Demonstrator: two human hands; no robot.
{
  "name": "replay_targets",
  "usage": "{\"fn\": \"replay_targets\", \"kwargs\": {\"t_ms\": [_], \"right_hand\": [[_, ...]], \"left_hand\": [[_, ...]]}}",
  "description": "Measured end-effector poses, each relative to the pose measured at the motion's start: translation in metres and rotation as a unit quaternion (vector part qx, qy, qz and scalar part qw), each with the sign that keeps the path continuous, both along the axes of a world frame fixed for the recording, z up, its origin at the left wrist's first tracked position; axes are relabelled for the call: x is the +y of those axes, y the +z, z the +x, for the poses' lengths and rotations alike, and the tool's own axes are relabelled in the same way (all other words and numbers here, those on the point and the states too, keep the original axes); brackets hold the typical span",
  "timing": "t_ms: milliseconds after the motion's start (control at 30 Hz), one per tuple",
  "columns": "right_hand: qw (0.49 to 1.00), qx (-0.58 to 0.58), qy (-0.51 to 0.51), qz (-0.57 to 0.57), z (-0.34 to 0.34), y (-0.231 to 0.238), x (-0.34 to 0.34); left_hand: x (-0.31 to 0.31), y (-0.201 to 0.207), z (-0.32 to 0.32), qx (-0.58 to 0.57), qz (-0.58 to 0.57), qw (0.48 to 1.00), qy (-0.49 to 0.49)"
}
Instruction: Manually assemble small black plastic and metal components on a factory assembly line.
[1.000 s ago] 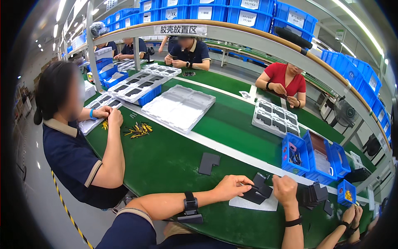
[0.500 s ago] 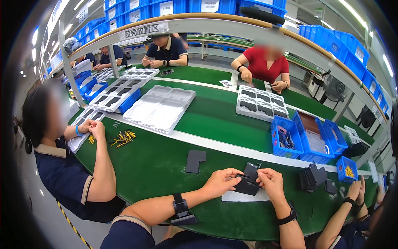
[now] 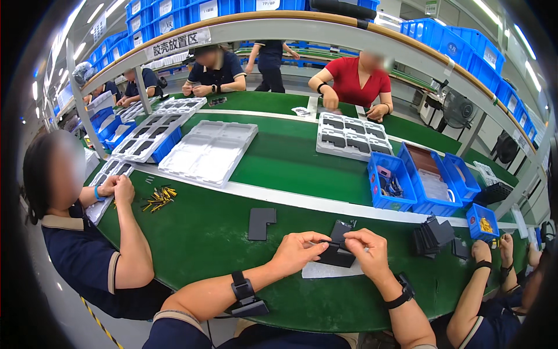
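Note:
Over a flat black piece (image 3: 334,256), my left hand (image 3: 299,253) pinches a thin black strip (image 3: 332,241) between thumb and fingertips. My right hand (image 3: 368,250) has its thumb and fingertips closed at the strip's right end; what lies between them is too small to make out. Another black part (image 3: 343,229) rises just behind the fingers. Beneath these lies a white sheet (image 3: 318,271) on the green table. An L-shaped flat black piece (image 3: 261,224) rests to the left, and a stack of similar pieces (image 3: 431,237) stands to the right.
Blue bins (image 3: 390,185) line the right side behind the stack, with a small bin (image 3: 482,222) of yellow pieces. A white tray (image 3: 209,152) stands beyond the table. Yellow-and-black pieces (image 3: 160,199) lie left, near a co-worker's arm (image 3: 135,238). Another co-worker's hands (image 3: 494,251) are right.
The whole view has shifted, so the table things sit further left in it. My hands stay at the black piece, both still pinched. A person has come into view walking at the back.

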State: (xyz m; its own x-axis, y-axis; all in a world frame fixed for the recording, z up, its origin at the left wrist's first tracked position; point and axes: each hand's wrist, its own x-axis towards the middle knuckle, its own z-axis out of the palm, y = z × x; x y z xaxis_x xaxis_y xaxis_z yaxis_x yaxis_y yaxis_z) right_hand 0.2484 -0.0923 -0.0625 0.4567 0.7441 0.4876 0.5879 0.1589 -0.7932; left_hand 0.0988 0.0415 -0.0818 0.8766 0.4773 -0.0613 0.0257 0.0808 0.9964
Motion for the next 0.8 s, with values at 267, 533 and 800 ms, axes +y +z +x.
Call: {"fn": "replay_targets", "kwargs": {"t_ms": [267,533,800], "right_hand": [[0.986,-0.151,0.047,-0.052,0.001,0.005,0.007],[0.994,-0.107,0.003,-0.027,-0.009,0.009,0.003],[0.985,-0.167,0.007,0.038,-0.007,0.008,0.001]], "left_hand": [[0.001,-0.003,0.0,-0.031,0.006,0.999,0.034],[-0.001,0.005,0.0,-0.006,0.025,0.999,0.028],[-0.004,0.001,0.0,-0.021,0.039,0.998,0.038]]}}
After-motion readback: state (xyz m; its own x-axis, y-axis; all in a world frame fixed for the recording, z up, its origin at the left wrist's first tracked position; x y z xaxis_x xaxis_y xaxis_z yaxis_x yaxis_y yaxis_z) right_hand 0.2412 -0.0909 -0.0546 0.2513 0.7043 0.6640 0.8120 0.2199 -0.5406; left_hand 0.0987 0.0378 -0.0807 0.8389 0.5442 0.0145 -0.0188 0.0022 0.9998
